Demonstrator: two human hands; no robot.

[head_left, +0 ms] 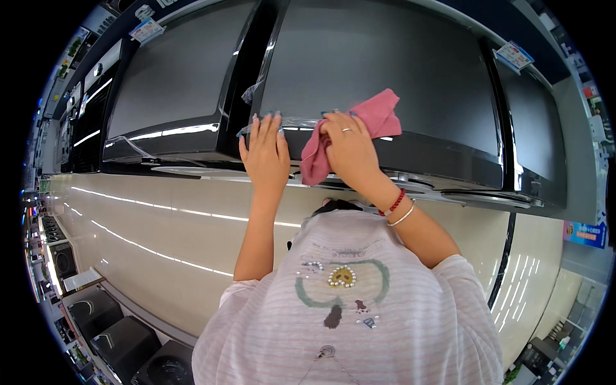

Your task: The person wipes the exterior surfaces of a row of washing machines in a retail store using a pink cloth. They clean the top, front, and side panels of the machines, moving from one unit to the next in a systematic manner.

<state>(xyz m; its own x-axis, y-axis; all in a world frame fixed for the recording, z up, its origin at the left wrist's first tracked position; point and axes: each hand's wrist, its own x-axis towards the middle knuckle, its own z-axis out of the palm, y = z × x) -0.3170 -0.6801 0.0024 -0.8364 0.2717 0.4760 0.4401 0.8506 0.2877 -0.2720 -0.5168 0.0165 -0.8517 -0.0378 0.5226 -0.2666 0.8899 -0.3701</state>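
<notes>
Head view: the rumpled, matte pink fabric cloth [380,117] lies on the front edge of the broad dark-grey appliance with a smooth, rounded-corner top [385,58], one end fanned out over the top and the other bunched and hanging down the front. Your right hand [351,151] is curled closed on the cloth, gripping its folds against that edge. Your left hand [265,154] is open, its fingers slightly parted and laid on the same edge near the appliance's left corner. Between your hands runs crinkled, clear plastic film [298,122], catching the light along the glossy dark rim. On your right wrist sit a red beaded bracelet [393,202] and a smooth silver-toned bangle [403,213]. Beyond the appliance's front, the polished beige floor [160,224] reflects long white streaks.
</notes>
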